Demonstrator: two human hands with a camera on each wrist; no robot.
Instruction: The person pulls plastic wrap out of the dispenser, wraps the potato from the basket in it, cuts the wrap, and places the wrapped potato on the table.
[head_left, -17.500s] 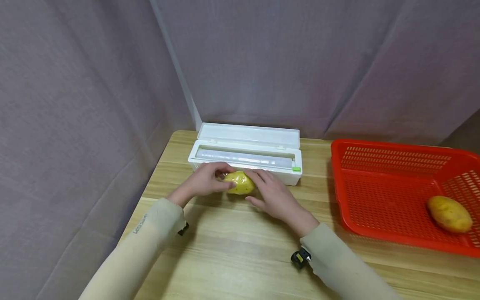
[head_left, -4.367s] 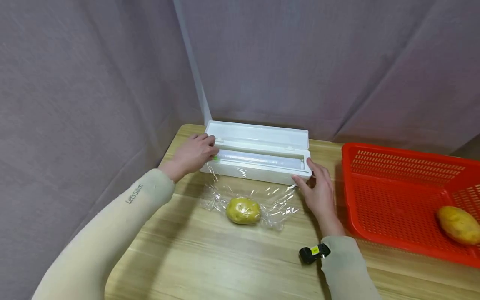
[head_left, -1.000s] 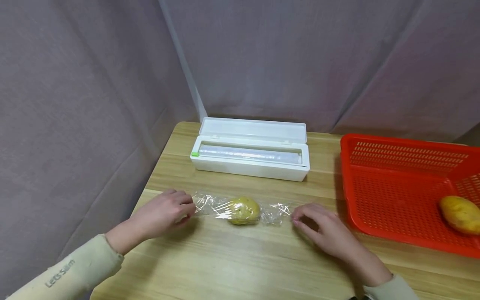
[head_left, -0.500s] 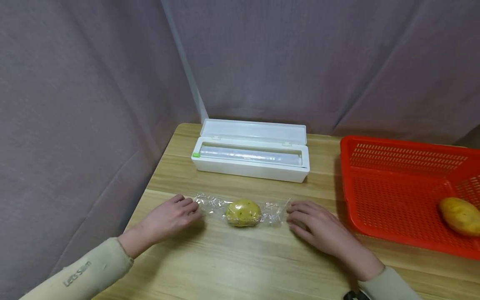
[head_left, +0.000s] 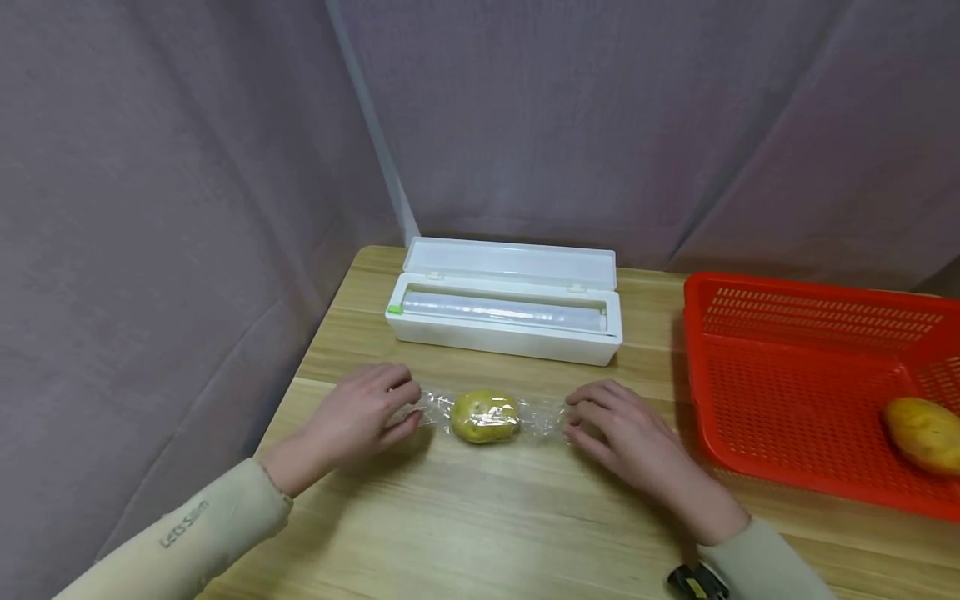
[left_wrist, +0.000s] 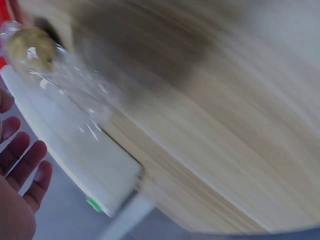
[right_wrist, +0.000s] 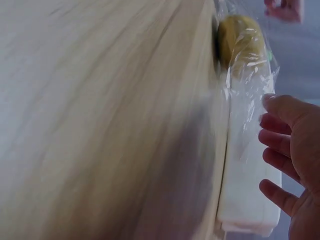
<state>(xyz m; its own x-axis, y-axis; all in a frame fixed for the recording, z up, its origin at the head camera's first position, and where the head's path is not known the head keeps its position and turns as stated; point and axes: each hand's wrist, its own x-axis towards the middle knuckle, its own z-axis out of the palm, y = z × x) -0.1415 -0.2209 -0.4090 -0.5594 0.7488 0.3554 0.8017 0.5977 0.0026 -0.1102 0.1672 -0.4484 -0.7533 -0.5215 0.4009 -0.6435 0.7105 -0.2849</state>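
Observation:
A yellow potato [head_left: 485, 417] lies on the table with clear plastic wrap [head_left: 538, 418] over it, the wrap's ends stretching out to both sides. My left hand [head_left: 362, 414] is at the wrap's left end, fingers loosely bent. At the other end is my right hand [head_left: 622, 433]; in the right wrist view its thumb [right_wrist: 282, 106] is right by the film's edge and the other fingers are spread. Behind the potato stands a white plastic wrap dispenser [head_left: 502, 337], lid up, a roll of film [head_left: 502, 308] inside and a green slider [head_left: 395, 309] at its left end.
A red plastic basket [head_left: 705, 400] stands on the right of the wooden table [head_left: 465, 533], with another potato [head_left: 924, 435] inside. Grey curtains [head_left: 555, 125] hang behind the table and along its left side.
Earlier both hands held the potato by the dispenser; later my left hand was at the slider, which went from right to left. Lately both hands have moved inward along the wrap.

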